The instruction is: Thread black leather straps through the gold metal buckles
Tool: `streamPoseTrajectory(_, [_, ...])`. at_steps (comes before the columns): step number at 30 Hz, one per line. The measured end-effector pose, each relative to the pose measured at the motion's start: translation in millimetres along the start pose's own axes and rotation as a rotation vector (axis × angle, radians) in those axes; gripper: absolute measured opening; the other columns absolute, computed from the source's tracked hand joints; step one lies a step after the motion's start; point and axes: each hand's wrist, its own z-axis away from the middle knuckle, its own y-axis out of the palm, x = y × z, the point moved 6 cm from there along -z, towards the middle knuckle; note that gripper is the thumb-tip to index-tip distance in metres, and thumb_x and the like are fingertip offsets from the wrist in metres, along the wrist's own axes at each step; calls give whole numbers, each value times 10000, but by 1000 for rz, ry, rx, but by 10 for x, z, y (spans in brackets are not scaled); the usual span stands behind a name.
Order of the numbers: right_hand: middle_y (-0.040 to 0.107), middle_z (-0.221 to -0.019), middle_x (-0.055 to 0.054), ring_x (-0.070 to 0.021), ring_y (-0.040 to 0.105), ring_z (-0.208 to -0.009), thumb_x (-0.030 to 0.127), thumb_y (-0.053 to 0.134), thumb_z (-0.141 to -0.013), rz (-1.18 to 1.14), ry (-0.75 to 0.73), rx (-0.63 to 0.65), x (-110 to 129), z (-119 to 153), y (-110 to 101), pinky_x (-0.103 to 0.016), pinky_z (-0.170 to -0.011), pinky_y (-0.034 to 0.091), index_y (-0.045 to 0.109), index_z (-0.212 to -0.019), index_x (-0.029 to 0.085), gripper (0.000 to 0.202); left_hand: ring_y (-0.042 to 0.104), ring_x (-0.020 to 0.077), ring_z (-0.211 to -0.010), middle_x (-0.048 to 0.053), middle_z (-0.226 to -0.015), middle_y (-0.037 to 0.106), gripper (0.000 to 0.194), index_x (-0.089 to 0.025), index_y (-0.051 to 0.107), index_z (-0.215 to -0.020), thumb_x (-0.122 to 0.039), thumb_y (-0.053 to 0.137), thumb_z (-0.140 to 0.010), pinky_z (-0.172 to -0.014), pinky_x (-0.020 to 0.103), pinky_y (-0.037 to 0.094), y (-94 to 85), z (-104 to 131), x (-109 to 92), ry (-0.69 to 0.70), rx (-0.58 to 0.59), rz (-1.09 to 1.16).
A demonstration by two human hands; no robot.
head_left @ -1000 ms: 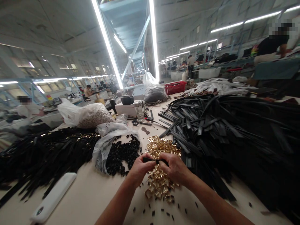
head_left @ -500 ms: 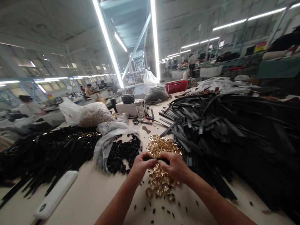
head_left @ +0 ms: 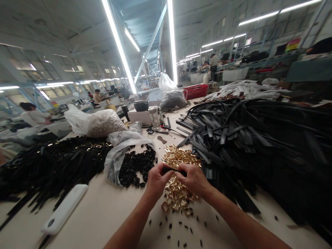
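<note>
Over the gold buckles, both hands meet with their fingertips close together. My left hand [head_left: 157, 180] is closed on one end of a dark strap piece [head_left: 167, 169]. At its other end my right hand [head_left: 194, 178] pinches the same piece; the fingers cover most of it. Beneath and around them lies a heap of gold metal buckles [head_left: 178, 197]. Left of my left hand, small black loops [head_left: 136, 166] spill from a clear plastic bag [head_left: 112, 170]. Long black straps [head_left: 223, 135] are piled to the right.
Black straps with gold buckles [head_left: 67, 159] cover the left side. A white elongated device [head_left: 67, 204] lies in front of them. Farther back are a bag of small pieces [head_left: 103, 123], a glass jar [head_left: 155, 119] and a red basket [head_left: 195, 91]. Small black bits [head_left: 170, 226] lie nearby.
My hands have drawn slightly closer over the buckles, and less of the strap piece shows between the fingers. The whole view has shifted a little.
</note>
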Motion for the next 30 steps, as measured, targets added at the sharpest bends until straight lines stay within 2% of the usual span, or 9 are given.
streamPoseTrajectory(2, [530, -578, 36, -112, 471, -556, 297, 540, -803, 22, 12, -25, -29, -14, -36, -224, -529, 310, 549, -638, 184, 201, 577, 155, -637, 31, -707, 683, 168, -170, 718, -788, -297, 754, -684, -612, 249, 442, 15, 23, -56, -13, 48, 34])
streamPoseTrajectory(5, [502, -569, 39, -109, 452, -549, 313, 537, -797, -19, 38, -35, -53, -45, -120, -221, -524, 313, 533, -626, 184, 214, 634, 208, -764, 91, -847, 717, 262, -143, 722, -956, -292, 690, -743, -718, 310, 488, 44, 47, -90, -95, 213, 214])
streamPoseTrajectory(7, [472, -557, 45, -106, 435, -540, 318, 536, -792, -91, 52, -13, -45, -59, -161, -219, -517, 314, 521, -617, 183, 222, 646, 237, -838, 128, -918, 716, 310, -116, 713, -1015, -285, 667, -759, -775, 347, 493, 44, 50, -83, -145, 282, 335])
streamPoseTrajectory(11, [468, -558, 43, -101, 415, -535, 327, 551, -782, -226, 45, 75, 21, -48, -139, -213, -499, 309, 541, -615, 174, 227, 626, 163, -704, 79, -802, 697, 240, -131, 713, -905, -288, 737, -725, -683, 280, 484, 53, 43, -14, -213, 277, 393])
streamPoseTrajectory(16, [532, -596, 26, -103, 447, -569, 296, 589, -768, -289, 3, 191, 102, -9, -46, -210, -520, 328, 607, -641, 157, 189, 615, 153, -726, 71, -915, 686, 395, -170, 684, -1003, -305, 809, -653, -621, 245, 460, 147, 78, 17, -266, 363, 323])
streamPoseTrajectory(20, [494, -566, 44, -91, 417, -536, 287, 580, -786, -294, -26, 260, 124, -4, -77, -208, -497, 304, 599, -646, 159, 191, 544, 94, -565, 9, -661, 642, 286, -138, 685, -825, -264, 832, -615, -569, 218, 403, 101, 52, 38, -281, 360, 315])
streamPoseTrajectory(24, [464, -549, 52, -88, 397, -522, 292, 565, -821, -211, -87, 261, 131, -6, -145, -210, -491, 291, 569, -623, 165, 235, 527, 86, -528, -9, -617, 602, 240, -146, 644, -746, -258, 818, -626, -541, 210, 394, 89, 41, 40, -280, 378, 362])
streamPoseTrajectory(30, [609, -687, -4, -135, 535, -637, 337, 551, -881, 223, -322, 80, 208, 10, -198, -248, -606, 350, 631, -738, 197, 216, 496, 83, -511, 3, -617, 588, 203, -122, 665, -693, -263, 795, -626, -520, 216, 392, 103, 46, 104, -310, 379, 187])
